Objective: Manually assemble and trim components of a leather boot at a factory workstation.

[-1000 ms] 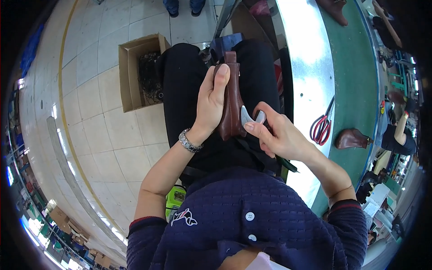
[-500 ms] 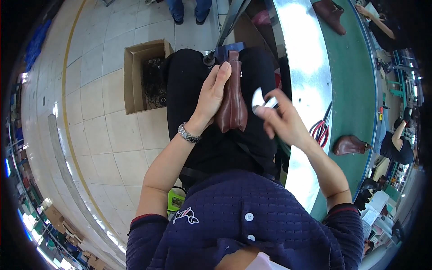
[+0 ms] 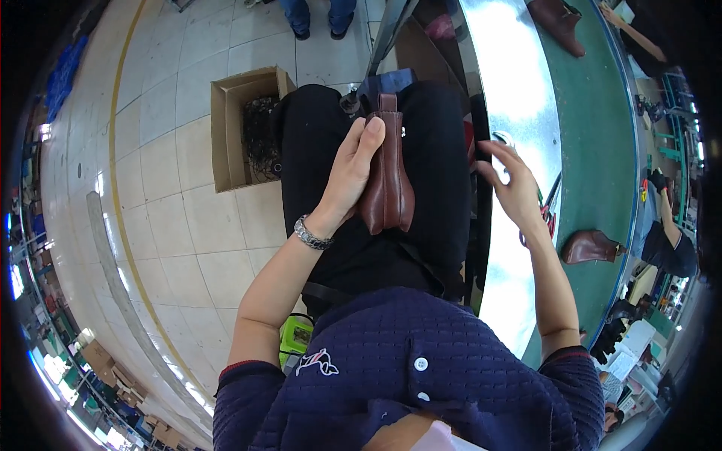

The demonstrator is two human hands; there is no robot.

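We had shifted our right hand (image 3: 514,189) to the worktop (image 3: 519,90), fingers (image 3: 502,151) parted; we could not tell its hold. Our left hand (image 3: 352,169) grasped the boot (image 3: 389,180) over the lap (image 3: 440,184).

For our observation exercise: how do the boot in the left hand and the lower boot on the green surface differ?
The held boot is gripped by the left hand; the lower boot rests on the green surface. The held boot runs up the picture; the lower boot lies mostly across it. Both are glossy brown.
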